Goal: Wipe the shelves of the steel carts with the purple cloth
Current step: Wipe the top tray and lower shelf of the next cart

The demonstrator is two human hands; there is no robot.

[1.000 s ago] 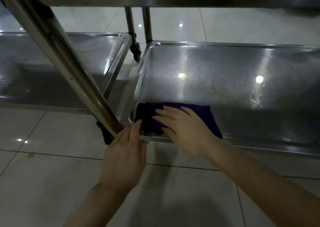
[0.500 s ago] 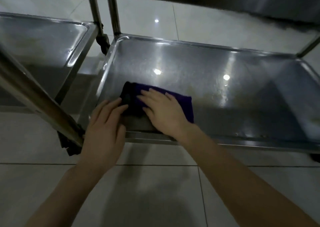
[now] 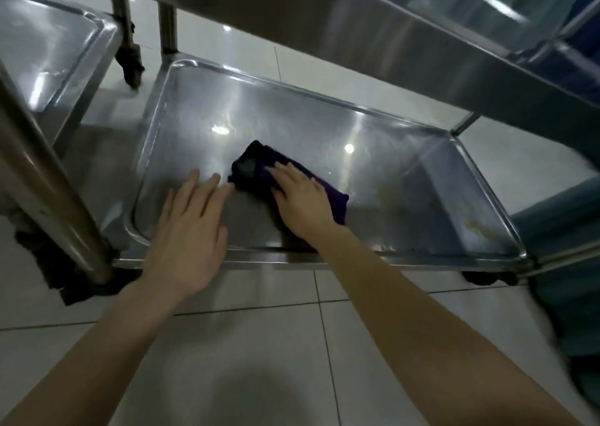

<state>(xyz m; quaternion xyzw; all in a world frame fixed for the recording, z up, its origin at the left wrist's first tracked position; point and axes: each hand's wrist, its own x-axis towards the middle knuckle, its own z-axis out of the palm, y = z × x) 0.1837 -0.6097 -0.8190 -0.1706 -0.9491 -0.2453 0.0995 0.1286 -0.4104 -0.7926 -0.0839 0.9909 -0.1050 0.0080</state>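
Pressing purple cloth (image 3: 328, 195) flat on shelf (image 3: 406, 179), right hand (image 3: 302, 201) fingers spread, long axis far-left to near-right

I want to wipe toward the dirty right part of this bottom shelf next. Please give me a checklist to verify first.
1. Right hand flat on the purple cloth: ok.
2. Cloth lies on the bottom shelf: ok.
3. Left hand off the cloth, on bare steel: ok.
4. Path to the right free of objects: ok.
5. Yellowish stains near the right front corner removed: not ok.
6. Cloth damp enough: cannot tell.
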